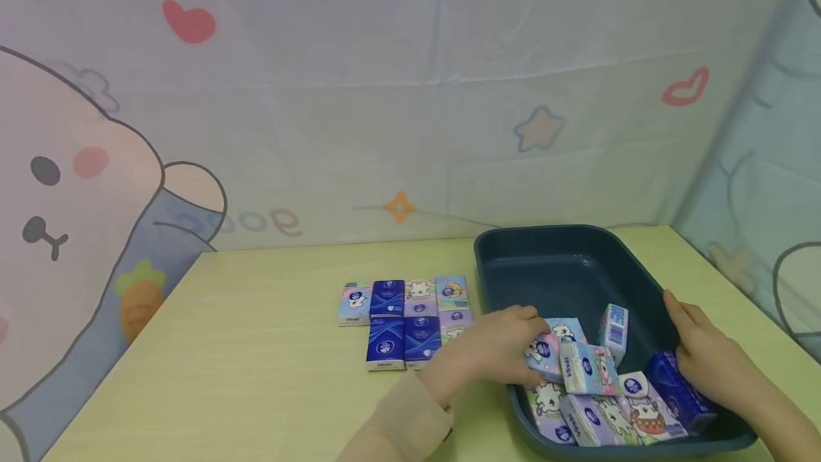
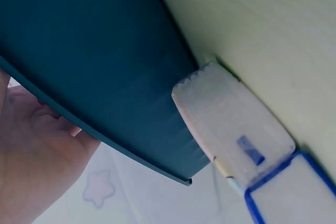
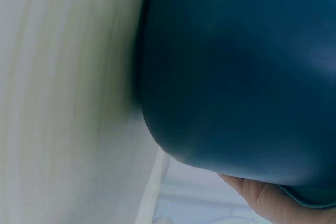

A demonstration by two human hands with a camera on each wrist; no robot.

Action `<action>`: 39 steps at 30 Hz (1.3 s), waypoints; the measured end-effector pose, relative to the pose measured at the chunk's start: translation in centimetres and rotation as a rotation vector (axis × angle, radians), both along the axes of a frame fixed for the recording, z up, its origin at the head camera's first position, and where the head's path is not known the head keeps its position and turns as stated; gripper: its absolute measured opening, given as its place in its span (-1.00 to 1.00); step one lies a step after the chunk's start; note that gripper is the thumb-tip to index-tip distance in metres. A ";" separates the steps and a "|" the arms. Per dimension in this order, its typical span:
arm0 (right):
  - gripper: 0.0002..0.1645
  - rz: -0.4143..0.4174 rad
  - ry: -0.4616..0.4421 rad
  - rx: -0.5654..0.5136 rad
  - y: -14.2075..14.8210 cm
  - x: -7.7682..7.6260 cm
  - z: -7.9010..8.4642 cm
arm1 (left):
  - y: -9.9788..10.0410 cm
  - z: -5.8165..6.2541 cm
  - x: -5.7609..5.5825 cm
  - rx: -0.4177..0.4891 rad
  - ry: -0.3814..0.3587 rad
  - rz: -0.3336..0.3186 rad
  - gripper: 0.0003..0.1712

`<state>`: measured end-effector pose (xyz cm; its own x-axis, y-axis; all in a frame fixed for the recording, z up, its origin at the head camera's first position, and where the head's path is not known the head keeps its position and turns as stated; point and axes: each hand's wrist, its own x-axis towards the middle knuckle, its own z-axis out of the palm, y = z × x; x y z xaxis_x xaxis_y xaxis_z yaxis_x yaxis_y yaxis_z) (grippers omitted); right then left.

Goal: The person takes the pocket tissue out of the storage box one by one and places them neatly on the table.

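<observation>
- The left hand (image 1: 497, 344) is lying across the tray's left rim and pinching a pink-and-light-blue tissue packet (image 1: 553, 353) between thumb and fingers.
- The right hand (image 1: 715, 358) is resting on the tray's right rim; whether it is gripping there cannot be told.
- The pinched packet is sitting inside the tray, by the left wall, showing a round blue logo and a white cartoon animal.
- The deep dark-teal tray (image 1: 539, 273) with rounded corners is standing on the right of the pale yellow tabletop (image 1: 269, 348), its packets gathering in the near half.
- A light-blue packet (image 1: 590, 369) marked "Vinda" is tilting on top, just right of the pinched one.
- A packet with a barcode (image 1: 614, 330) is standing on its edge farther back.
- Three purple-and-white packets (image 1: 603, 421) are lying along the near side, bearing cartoon animals.
- A dark blue packet (image 1: 678, 392) is leaning by the right wall, near the right hand.
- Left of the tray, seven packets (image 1: 388, 342) are lying side by side in two rows: four in the far row, three in the near row, mixing dark blue, light blue and purple; the left hand is partly hiding the nearest purple one.
</observation>
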<state>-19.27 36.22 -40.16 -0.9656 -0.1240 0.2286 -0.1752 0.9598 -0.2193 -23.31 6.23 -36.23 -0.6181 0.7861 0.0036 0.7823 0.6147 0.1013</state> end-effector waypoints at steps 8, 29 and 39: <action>-0.14 0.000 -0.001 0.000 0.0 0.0 0.0 | -0.2 0.3 0.0 0.010 0.044 0.005 -0.30; -0.15 0.001 0.010 0.003 0.1 -0.1 -0.4 | -1.8 1.5 1.1 0.117 0.149 0.086 -0.28; -0.14 0.003 0.034 0.004 0.2 -0.1 -0.5 | -4.2 0.9 1.7 0.393 -0.021 0.196 -0.26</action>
